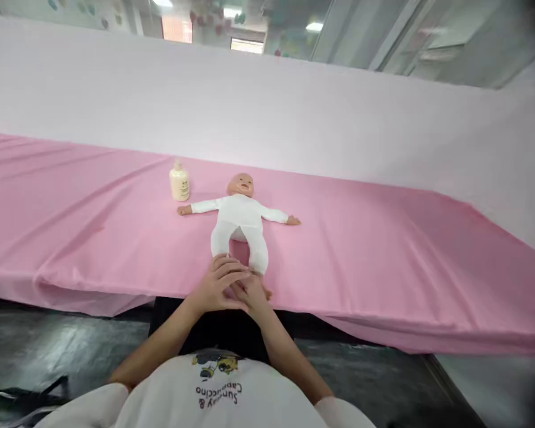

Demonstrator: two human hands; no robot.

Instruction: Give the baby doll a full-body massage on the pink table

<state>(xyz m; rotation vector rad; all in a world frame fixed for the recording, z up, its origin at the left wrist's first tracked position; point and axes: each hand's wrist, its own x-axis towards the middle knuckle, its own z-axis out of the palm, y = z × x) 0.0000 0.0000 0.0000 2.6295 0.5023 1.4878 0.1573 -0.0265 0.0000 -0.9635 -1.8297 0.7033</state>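
A baby doll [239, 211] in a white suit lies on its back on the pink cloth, arms spread and legs toward me. My left hand [220, 284] rests by its feet, fingers stretched out and laid over the fingers of my right hand. My right hand [253, 292] meets it from the other side, its fingers stretched but partly covered. One doll foot [266, 291] shows beside my right hand; the other is hidden behind my hands. I see no object held in either hand.
A cream pump bottle [179, 181] stands near the doll's outstretched arm at the left. Pink cloth [383, 255] covers the long table, with its front edge under my hands. Behind rises a white partition [267, 113]. A dark bag [31, 395] lies at lower left.
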